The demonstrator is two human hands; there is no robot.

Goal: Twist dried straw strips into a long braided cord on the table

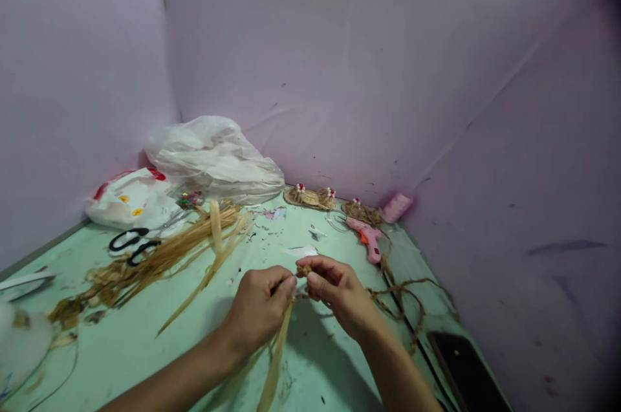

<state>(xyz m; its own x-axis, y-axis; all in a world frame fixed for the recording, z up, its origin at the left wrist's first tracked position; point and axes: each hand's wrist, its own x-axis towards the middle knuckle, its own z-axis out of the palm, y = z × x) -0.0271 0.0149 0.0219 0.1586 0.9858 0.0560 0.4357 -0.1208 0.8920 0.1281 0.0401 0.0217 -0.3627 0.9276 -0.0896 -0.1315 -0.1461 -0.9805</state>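
My left hand [262, 308] and my right hand [337, 289] meet above the green tabletop, fingertips almost touching. Between the thumb and fingers of my right hand is a small coiled end of brown braided fibre cord [304, 270]. The left hand is closed in a pinch right beside it, apparently on the same cord; its fingertips hide the exact grip. Pale flat fibre strips [277, 360] hang below the hands toward the front edge. On the right, a long braided cord [417, 315] lies in loose loops and seems to run toward my right hand.
A bundle of dried fibre [169, 257] lies at left with black-handled scissors [133, 240]. Plastic bags [218, 160] stand behind. Small woven sandals [310, 198], a pink glue gun [365, 237] and a pink thread spool [396, 207] sit near the wall. A dark phone [466, 370] lies front right.
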